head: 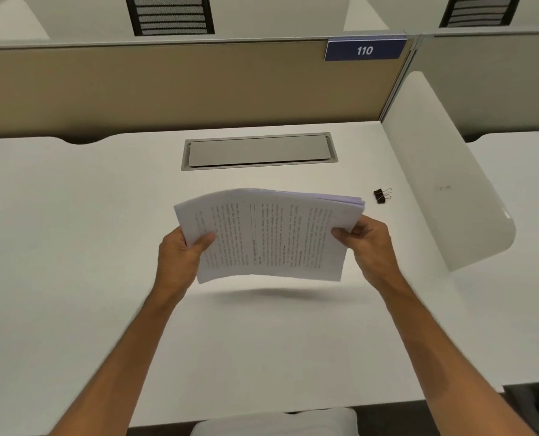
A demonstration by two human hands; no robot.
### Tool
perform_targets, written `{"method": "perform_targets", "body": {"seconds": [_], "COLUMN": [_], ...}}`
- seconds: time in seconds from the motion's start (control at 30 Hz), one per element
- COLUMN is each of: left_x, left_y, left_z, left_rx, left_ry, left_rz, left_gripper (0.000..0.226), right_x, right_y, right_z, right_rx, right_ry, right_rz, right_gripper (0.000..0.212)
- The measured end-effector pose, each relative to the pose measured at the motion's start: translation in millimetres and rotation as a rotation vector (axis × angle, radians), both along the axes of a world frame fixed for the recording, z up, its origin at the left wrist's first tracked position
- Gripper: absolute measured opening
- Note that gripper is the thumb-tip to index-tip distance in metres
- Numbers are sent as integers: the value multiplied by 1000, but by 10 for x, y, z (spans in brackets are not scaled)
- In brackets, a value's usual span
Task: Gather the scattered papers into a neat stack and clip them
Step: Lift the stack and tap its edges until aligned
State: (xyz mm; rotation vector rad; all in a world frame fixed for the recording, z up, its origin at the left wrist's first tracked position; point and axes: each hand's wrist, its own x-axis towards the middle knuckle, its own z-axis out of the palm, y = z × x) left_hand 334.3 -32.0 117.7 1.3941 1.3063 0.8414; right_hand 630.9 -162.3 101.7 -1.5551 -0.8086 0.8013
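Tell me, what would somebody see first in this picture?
Probably the stack of papers in the middle, held up off the white desk by the left hand and right hand, one at each end. Next, a small black clip lying on the desk, off to the right behind the papers, and the blue sign reading 110 on the wall above.

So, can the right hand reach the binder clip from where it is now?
Probably yes, once free: the binder clip lies on bare desk just beyond the right hand, nothing between, but that hand grips the paper stack.
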Motion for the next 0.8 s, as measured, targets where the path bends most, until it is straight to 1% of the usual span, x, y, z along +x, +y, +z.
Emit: {"method": "perform_targets", "body": {"seconds": [0.13, 0.23, 0.3, 0.4, 0.57, 0.7, 0.77, 0.8], "left_x": [-13, -24, -30, -15, 63, 75, 77, 77], "left_y": [-43, -99, -132, -191, -253, -226, -226, -229], "left_z": [-242, -328, -379, -429, -441, -473, -537, -576], "left_rx": [31, 43, 39, 56, 98, 145, 119, 94], "left_ry": [213, 269, 249, 170, 57, 70, 102, 113], "left_rz": [91, 154, 152, 99, 101, 141, 128, 116], "left_gripper": [22, 30, 27, 16, 12, 13, 14, 19], "right_x": [-109, -157, -167, -179, -205, -219, -231, -240], "right_y": [18, 19, 14, 0, -10, -2, -11, -16], "right_z": [-120, -214, -282, -377, -334, -304, -368, -409], "right_rx": [-12, -32, -50, -76, -8, 12, -16, -36], "right_ry": [-67, -79, -68, -37, -2, -7, 0, 0], "right_rz": [-33, -69, -86, -83, -112, -128, -103, -91], "right_gripper": [31, 31, 31, 31, 36, 39, 39, 38]}}
